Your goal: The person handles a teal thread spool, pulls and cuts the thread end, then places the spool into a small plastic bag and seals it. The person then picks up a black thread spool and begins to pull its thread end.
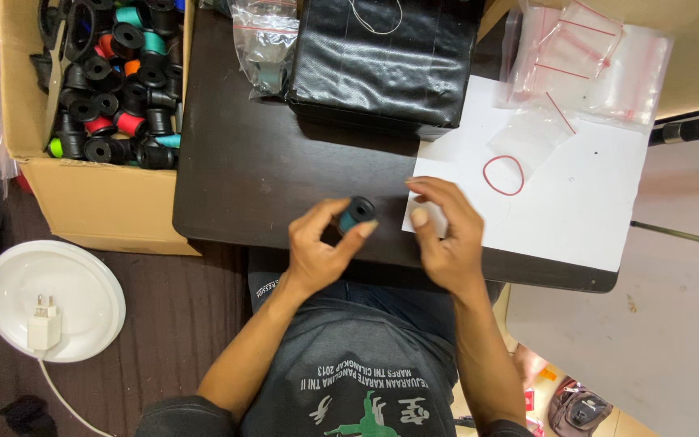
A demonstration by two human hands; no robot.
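My left hand (323,245) holds a small black spool wound with teal thread (356,214) above the near edge of the dark table (260,178). My right hand (445,231) sits just to its right, fingers curled over the edge of a white sheet (576,194); whether it pinches a thread end is too small to tell. A red rubber band (503,175) lies on the white sheet, farther right.
A cardboard box (99,198) with several black spools of coloured thread stands at the left. A black plastic-wrapped bundle (382,57) and small clear zip bags (588,57) lie at the table's back. A white round lid with a plug (52,301) is on the floor.
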